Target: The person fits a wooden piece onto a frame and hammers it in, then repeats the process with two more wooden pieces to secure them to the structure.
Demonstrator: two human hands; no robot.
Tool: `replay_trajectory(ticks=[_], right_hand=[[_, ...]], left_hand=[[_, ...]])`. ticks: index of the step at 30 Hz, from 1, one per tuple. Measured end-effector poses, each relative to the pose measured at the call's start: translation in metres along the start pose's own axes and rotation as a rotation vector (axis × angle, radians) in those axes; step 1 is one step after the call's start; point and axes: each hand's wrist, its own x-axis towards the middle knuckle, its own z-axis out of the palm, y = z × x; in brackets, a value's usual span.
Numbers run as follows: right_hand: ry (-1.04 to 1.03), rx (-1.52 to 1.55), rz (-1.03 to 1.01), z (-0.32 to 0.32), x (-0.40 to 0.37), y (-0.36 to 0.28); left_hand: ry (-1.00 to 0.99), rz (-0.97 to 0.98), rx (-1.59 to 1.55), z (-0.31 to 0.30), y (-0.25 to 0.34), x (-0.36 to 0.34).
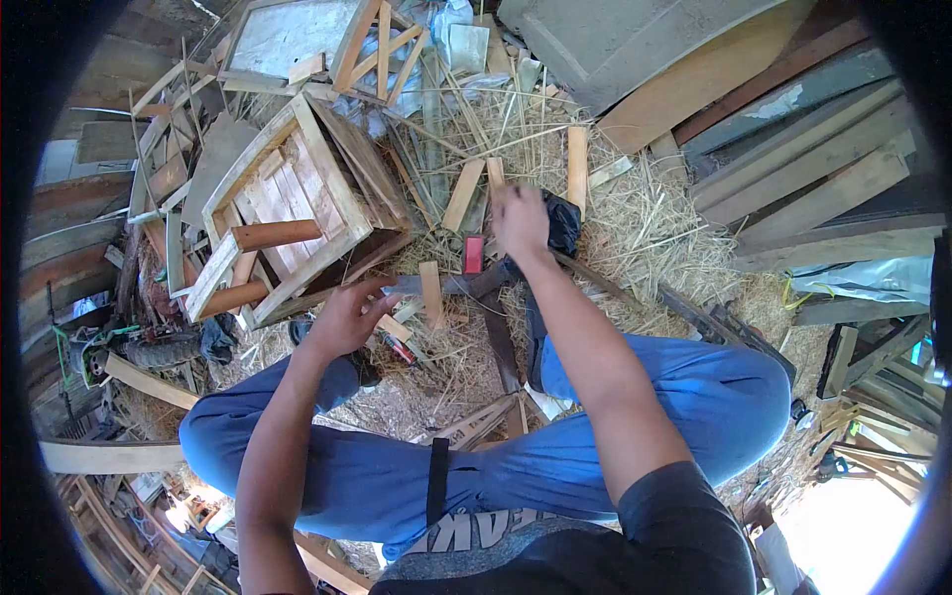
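straw-strewn ground under wood offcuts. left hand point(347, 317) fingers close on a grey strip point(456, 284) just below the red block point(474, 255); right hand point(521, 220) beside that block is blurred, fingers unreadable.

Only partial white letters, "EAK", show on the dark shirt point(496, 540) — rest unreadable.

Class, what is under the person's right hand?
Under the right hand lie a black bag, a red object and straw. The hand covers part of the bag; the ground beneath the straw is hidden.
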Motion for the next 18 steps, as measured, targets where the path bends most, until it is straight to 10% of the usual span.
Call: replay_trajectory(ticks=[4,7,18], right_hand=[[0.518,-0.119,0.233,-0.024,0.025,0.024],[0.446,-0.078,0.660,-0.036,0.035,0.047],[0.345,-0.208,0.285,-0.019,0.026,0.026]], left_hand=[[0.021,-0.027,-0.012,0.002,-0.008,0.000],[0.026,-0.030,-0.006,0.001,-0.010,-0.004],[0.056,-0.011,-0.008,-0.001,-0.012,-0.009]])
